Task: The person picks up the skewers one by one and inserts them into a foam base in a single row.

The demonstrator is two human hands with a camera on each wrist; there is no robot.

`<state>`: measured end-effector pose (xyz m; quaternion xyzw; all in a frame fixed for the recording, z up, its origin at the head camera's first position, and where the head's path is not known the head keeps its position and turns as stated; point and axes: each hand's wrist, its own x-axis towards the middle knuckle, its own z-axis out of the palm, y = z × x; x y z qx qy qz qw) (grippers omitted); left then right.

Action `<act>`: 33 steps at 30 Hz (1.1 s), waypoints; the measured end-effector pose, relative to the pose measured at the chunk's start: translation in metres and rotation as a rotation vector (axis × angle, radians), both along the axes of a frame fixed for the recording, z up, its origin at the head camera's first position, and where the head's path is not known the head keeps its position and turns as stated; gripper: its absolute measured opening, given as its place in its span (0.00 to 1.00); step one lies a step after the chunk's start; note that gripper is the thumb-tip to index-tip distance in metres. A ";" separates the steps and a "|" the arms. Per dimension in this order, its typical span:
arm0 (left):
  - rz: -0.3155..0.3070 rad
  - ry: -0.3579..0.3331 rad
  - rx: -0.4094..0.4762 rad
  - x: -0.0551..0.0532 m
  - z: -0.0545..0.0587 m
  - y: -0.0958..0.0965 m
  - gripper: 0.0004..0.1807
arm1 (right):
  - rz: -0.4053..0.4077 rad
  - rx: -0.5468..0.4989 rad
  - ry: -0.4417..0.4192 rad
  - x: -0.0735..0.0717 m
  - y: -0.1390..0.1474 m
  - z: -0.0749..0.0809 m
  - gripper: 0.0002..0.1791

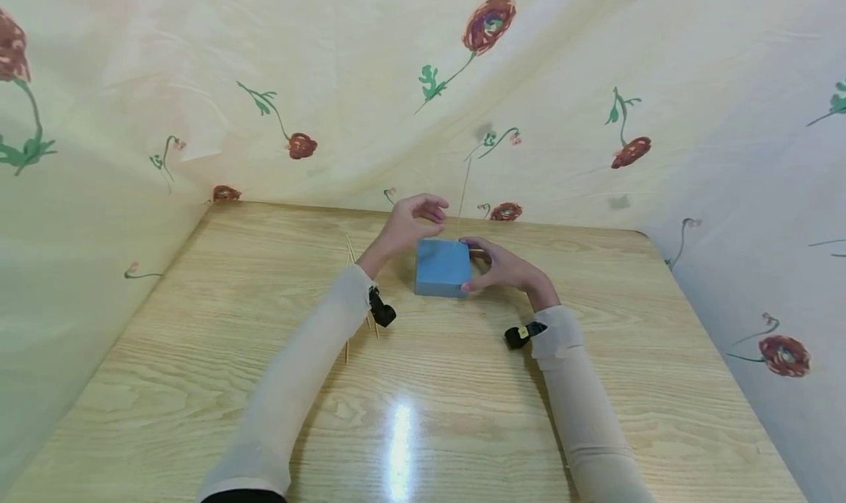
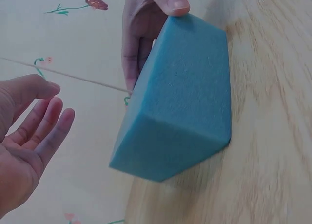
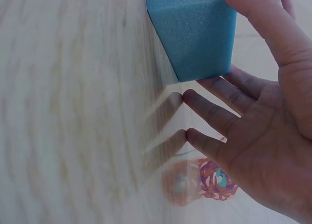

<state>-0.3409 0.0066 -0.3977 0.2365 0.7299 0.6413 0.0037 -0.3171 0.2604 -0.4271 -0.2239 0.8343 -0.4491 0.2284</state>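
A blue foam block (image 1: 441, 263) sits on the wooden table. Out of its top, near the back edge, a thin wooden stick (image 1: 464, 191) rises upright with a slight lean. My right hand (image 1: 507, 266) grips the block from the right, thumb at the front and fingers around the back corner. In the right wrist view, the outer fingers (image 3: 209, 107) spread past the block's lower edge. To the left of the stick hovers my left hand (image 1: 411, 222), holding nothing. Its fingers are loosely bent in the left wrist view, apart from the stick and the block (image 2: 185, 82).
Several thin wooden sticks (image 1: 346, 350) lie on the table (image 1: 423, 371), partly hidden under my left forearm. A flowered cloth (image 1: 357, 84) hangs behind the table's back edge and along both sides.
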 end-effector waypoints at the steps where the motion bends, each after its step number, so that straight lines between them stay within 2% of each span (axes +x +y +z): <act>1: -0.003 0.008 -0.005 0.000 0.000 -0.003 0.19 | 0.000 -0.003 -0.001 0.000 0.000 0.000 0.56; 5: -0.012 0.028 -0.049 0.002 0.003 -0.015 0.18 | -0.010 -0.002 -0.005 0.000 0.000 0.000 0.56; 11: -0.026 0.061 -0.177 0.007 0.010 -0.033 0.16 | -0.014 0.034 0.011 0.001 0.000 0.001 0.57; 17: -0.071 0.066 -0.286 0.013 0.017 -0.055 0.15 | -0.008 0.071 0.034 0.002 -0.001 0.006 0.57; 21: -0.101 0.085 -0.370 0.017 0.014 -0.073 0.16 | -0.001 0.080 0.034 0.002 0.000 0.007 0.57; 24: -0.098 0.093 -0.434 0.019 0.009 -0.088 0.16 | 0.000 0.081 0.031 0.001 0.000 0.008 0.57; 27: -0.077 0.082 -0.483 0.022 0.004 -0.102 0.16 | 0.000 0.084 0.031 0.001 -0.001 0.008 0.58; 33: -0.039 0.046 -0.518 0.029 -0.001 -0.125 0.17 | 0.000 0.081 0.033 0.001 -0.002 0.008 0.57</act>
